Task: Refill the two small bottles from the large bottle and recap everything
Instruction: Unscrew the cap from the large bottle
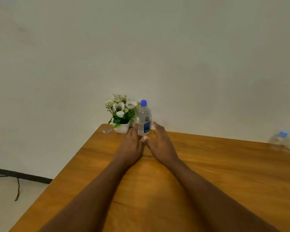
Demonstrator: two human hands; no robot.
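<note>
Your left hand (132,141) and right hand (159,139) lie flat and empty beside the big bottle (144,119), capped by the flowers (120,108). Two blurry little bottles (286,139), maybe capped, stand far right.

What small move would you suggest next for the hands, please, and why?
Probably close both hands, left and right, on the large bottle and lift it: they flank its base, open, and its blue cap is still on.

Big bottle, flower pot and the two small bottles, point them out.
big bottle (144,121): head view, label.
flower pot (121,128): head view, white front.
small bottles (283,139): head view, blurred body, far right.
</note>
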